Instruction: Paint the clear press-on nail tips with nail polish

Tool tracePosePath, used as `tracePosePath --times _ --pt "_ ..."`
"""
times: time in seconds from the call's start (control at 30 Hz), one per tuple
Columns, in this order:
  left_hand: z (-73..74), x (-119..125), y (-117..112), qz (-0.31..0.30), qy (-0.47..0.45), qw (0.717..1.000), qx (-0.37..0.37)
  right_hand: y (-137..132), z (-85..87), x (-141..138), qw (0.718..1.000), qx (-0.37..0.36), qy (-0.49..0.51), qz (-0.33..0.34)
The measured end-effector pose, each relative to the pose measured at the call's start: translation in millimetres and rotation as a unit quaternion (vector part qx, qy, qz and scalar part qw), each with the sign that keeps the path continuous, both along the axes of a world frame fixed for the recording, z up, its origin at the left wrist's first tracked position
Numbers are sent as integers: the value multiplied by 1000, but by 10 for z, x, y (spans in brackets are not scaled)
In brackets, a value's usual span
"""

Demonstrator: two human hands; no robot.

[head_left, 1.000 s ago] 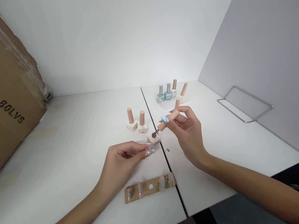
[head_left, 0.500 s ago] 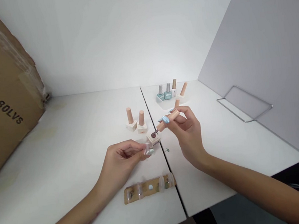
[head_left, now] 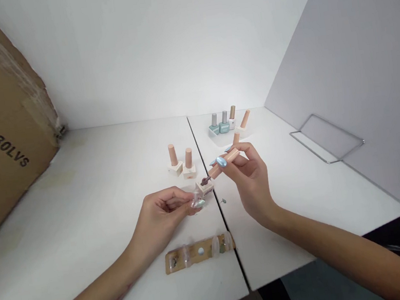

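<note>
My right hand (head_left: pixel 250 173) pinches the peach cap of a nail polish brush (head_left: pixel 226 162), its dark bristles slanting down to the mouth of an open white nail polish bottle (head_left: pixel 205 187). Between the thumb and fingers of my left hand (head_left: pixel 167 213) is a small clear false nail (head_left: pixel 196 197), close to the bottle's left side and partly hidden by the fingertips. Nearer to me lies a brown strip (head_left: pixel 202 262) carrying several clear false nails. Two capped nail polish bottles (head_left: pixel 175 167) stand behind the open one.
At the back right, a clear tray (head_left: pixel 223 140) has several polish bottles with silver, gold and peach caps. A bent metal wire frame (head_left: pixel 326 139) leans by the right wall. A large cardboard box (head_left: pixel 2 107) stands at left. A tiny dark bit (head_left: pixel 223 201) lies beside the table seam.
The brush tip has shifted very slightly down and left at the bottle mouth. My left hand stays almost still with the false nail.
</note>
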State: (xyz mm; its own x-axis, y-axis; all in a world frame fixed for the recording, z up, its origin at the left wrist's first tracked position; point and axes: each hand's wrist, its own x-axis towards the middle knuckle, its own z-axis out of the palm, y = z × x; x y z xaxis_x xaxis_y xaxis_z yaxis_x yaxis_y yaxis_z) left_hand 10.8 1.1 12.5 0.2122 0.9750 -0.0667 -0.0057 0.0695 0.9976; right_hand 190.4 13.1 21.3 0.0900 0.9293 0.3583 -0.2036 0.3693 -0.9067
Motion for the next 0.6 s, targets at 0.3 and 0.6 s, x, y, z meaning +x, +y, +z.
tracePosePath --times 0.3,0.6 --pt "-17 -26 -1 -3 1 1000 2 -12 9 -17 1000 -20 -21 3" --pt "-3 -19 0 -5 -14 1000 4 -18 -21 -15 998 -6 21 66"
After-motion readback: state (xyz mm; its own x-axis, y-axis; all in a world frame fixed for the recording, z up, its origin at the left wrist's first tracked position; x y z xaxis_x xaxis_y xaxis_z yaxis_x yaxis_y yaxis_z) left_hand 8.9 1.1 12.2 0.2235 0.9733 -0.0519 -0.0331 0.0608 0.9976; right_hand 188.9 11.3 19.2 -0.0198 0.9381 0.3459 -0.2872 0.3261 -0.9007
